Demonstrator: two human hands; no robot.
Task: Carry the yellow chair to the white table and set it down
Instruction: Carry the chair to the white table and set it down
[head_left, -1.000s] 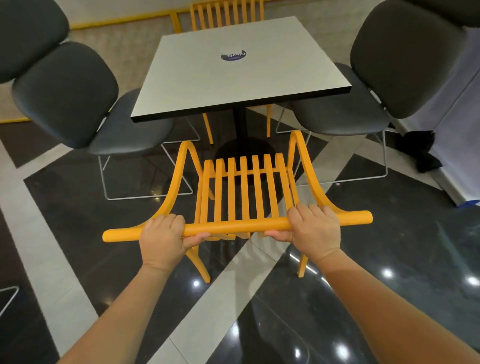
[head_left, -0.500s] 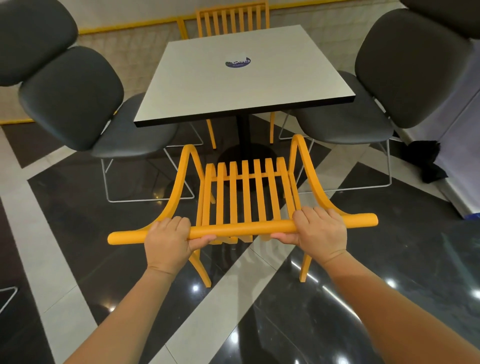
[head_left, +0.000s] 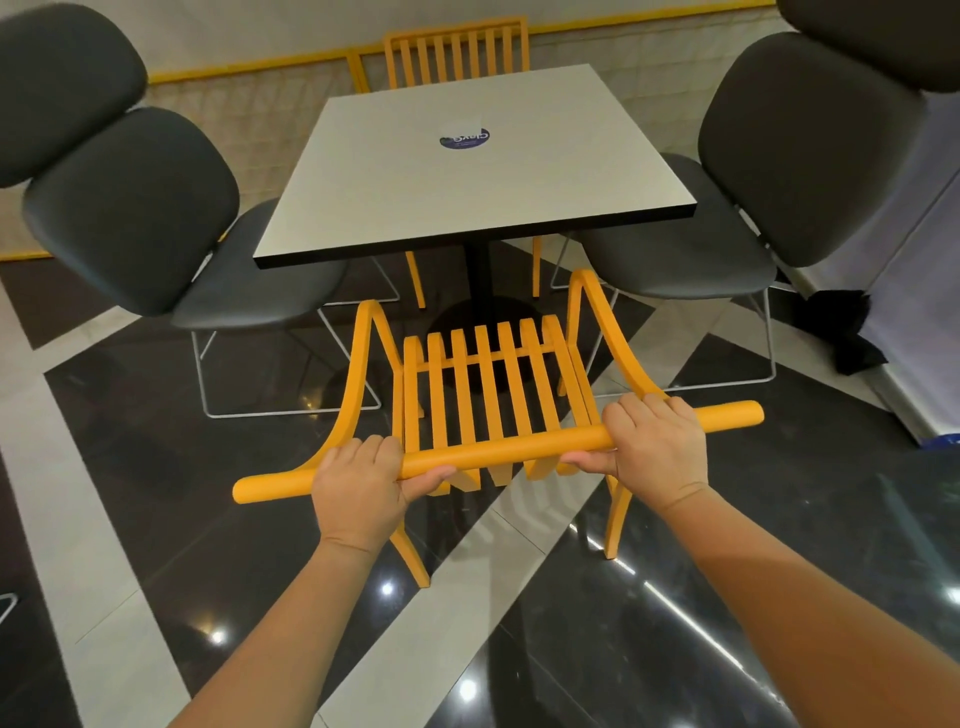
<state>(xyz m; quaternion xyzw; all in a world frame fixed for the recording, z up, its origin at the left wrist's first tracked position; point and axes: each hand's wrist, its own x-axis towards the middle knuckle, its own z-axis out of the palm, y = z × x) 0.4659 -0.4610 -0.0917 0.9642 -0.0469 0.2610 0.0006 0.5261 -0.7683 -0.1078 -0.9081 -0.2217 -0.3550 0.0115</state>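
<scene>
The yellow chair (head_left: 488, 395), with a slatted back and curved side rails, stands in front of me, facing the white table (head_left: 467, 171). Its two rear legs reach the tiled floor. My left hand (head_left: 358, 486) grips the round top rail left of the slats. My right hand (head_left: 657, 454) grips the same rail to the right of the slats. The front of the chair lies just short of the table's near black edge, by the table's dark pedestal. The white square tabletop carries a round blue sticker (head_left: 465, 139).
A black padded chair (head_left: 140, 228) stands left of the table and another black padded chair (head_left: 753, 208) to the right. A second yellow chair (head_left: 457, 52) sits at the table's far side. A black cloth (head_left: 844, 332) lies on the floor at the right by a pale wall.
The table and the chairs around it sit lower and larger in view than a second ago. Both hands keep the same grip on the top rail, and the chair has edged toward the table.
</scene>
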